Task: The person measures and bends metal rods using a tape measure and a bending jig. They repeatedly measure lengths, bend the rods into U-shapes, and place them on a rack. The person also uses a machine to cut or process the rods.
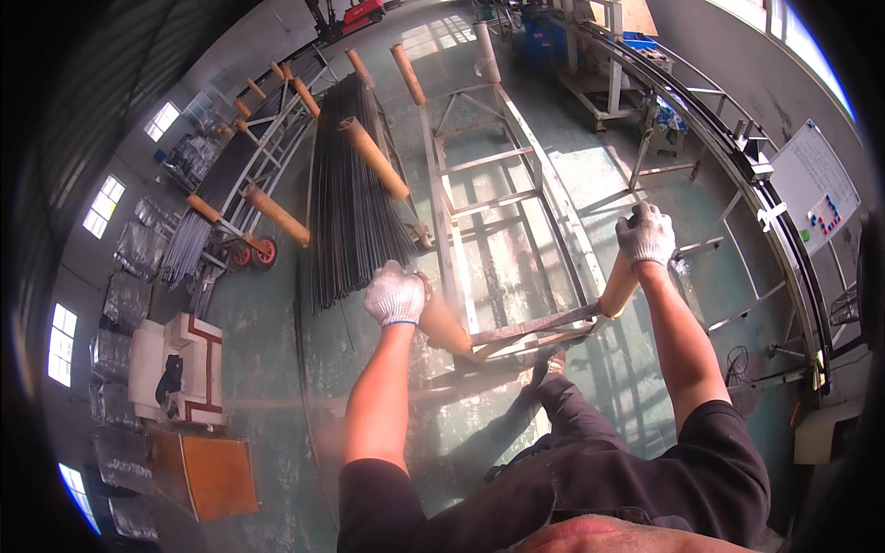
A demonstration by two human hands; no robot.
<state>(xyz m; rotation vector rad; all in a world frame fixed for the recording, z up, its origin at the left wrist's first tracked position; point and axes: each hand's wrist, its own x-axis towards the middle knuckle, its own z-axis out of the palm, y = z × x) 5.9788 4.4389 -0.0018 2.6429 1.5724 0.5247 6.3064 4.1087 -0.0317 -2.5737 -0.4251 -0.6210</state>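
My left hand (396,293), in a white knit glove, is closed at the top of a brown tube-covered post (442,324). That post stands at the near left corner of a long metal rack (535,324). At the near right corner, my right hand (647,234), gloved the same way, grips the top of a matching post (619,288). Both arms reach forward and apart. The rack's frame of pale, worn bars stretches away from me, with floor showing between its crossbars. My glove covers the left post's top end.
Long dark rods (355,203) lie bundled left of the rack. Farther left stands a wheeled rack (267,166) with more rods. A curved-looking rail machine (737,152) runs along the right, by a whiteboard (816,184). A wooden box (217,475) sits at the near left.
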